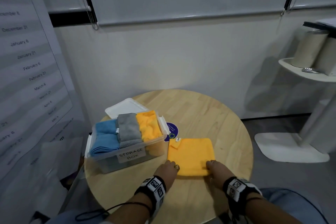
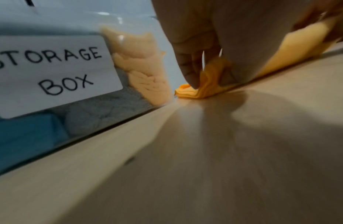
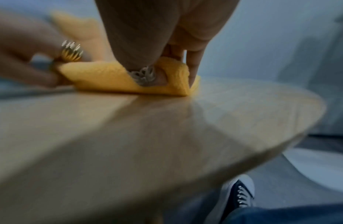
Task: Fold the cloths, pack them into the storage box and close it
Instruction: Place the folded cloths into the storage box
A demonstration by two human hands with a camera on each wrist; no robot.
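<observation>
Fluffy square yellow cloth (image 1: 190, 156): left grip (image 1: 168, 170) and right grip (image 1: 217, 170) pinch its near corners.

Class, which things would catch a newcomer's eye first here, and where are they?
The folded yellow cloth on the round wooden table, its near corners pinched by the left hand and right hand. Left of it, the clear storage box holds blue, grey and yellow cloths.

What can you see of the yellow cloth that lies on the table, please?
The yellow cloth looks like soft, fluffy microfibre, folded into a flat, roughly square pad of several layers. A small white tag shows at its far left corner. It lies on the round wooden table, just right of the storage box. The left hand and the right hand pinch its two near corners.
</observation>
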